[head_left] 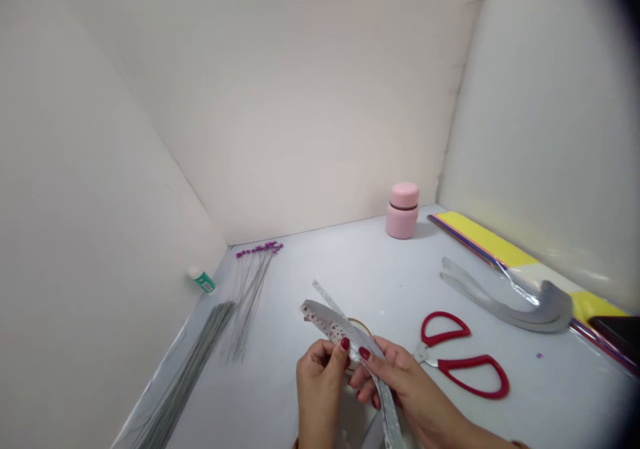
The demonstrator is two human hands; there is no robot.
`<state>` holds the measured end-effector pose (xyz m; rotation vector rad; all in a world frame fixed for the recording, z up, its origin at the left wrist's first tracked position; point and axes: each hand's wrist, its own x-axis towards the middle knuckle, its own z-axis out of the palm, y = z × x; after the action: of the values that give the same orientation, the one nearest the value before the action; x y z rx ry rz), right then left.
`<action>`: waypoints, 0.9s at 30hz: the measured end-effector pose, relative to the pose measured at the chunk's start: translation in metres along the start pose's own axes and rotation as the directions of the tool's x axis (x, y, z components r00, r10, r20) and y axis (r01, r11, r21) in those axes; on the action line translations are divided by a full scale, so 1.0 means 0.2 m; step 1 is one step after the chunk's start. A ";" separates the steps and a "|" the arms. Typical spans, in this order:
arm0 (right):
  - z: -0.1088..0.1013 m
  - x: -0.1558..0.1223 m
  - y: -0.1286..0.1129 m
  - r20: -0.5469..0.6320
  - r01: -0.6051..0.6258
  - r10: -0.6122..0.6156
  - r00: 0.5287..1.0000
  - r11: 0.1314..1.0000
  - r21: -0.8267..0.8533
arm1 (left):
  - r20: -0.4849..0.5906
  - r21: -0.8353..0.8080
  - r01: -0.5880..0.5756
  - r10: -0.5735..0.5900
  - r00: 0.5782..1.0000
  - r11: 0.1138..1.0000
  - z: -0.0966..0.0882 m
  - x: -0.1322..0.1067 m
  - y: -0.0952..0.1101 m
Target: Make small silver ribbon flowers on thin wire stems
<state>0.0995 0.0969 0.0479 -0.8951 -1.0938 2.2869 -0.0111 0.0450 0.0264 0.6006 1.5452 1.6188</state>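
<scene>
Strip: We are watching a patterned strip [333, 319], silver with pink marks, curving between both hands at the bottom centre of the view.
Left hand: The left hand [320, 386] is closing on the strip, pinching it between thumb and fingers.
Right hand: The right hand [395, 376] is also gripping the strip, just beside the left hand.
Ring: A thin gold ring [363, 322] is showing just behind the strip, at 12 o'clock from the hands.
Around: Taking the hands as centre, red-handled scissors [463, 362] are lying at 3 o'clock, a bent silver strip [520, 309] at 2 o'clock and a stack of coloured paper [500, 249] beyond it. A pink jar [403, 210] is standing at 1 o'clock, beaded wires [250, 296] are lying at 11, a small bottle [203, 281] at 10 and a bundle of grey wires [185, 369] at 9.
So far: We are judging that the bent silver strip is already shaped, while the grey bundle is showing no beads.
Hidden: The fingers are hiding the strip's middle, its lower end is running out of view, and a dark object [613, 336] is being cut off at the right edge.
</scene>
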 end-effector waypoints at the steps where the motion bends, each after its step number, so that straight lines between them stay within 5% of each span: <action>1: 0.00 0.00 0.00 -0.002 0.001 -0.001 1.000 1.000 -0.004 | 0.005 0.005 -0.009 0.009 1.000 1.000 -0.01 0.00 0.00; 9: -0.03 0.00 -0.01 -0.007 0.059 -0.059 0.998 0.998 -0.011 | 0.118 -0.041 -0.008 0.013 0.993 0.999 0.00 0.00 0.04; 14: -0.04 0.03 -0.01 -0.055 0.166 -0.168 0.984 0.986 -0.031 | 0.086 -0.161 0.022 -0.009 0.996 0.987 0.00 0.00 0.06; 18: -0.09 0.06 -0.02 -0.159 0.188 -0.191 0.969 0.982 -0.029 | 0.155 -0.508 0.165 -0.098 0.983 0.846 -0.01 -0.01 0.09; 22: -0.17 0.10 -0.11 -0.298 0.229 -0.201 0.933 0.971 0.063 | 0.257 -0.672 0.318 -0.193 0.947 0.669 -0.05 0.00 0.12; 27: -0.25 0.12 -0.26 -0.377 0.367 -0.323 0.868 0.929 0.049 | 0.282 -0.656 0.290 -0.131 0.950 0.697 -0.06 0.02 0.11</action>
<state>0.1248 0.1680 0.0571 -0.9396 -0.8618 1.7823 -0.0283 0.0419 0.0452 0.1547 0.7095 1.7225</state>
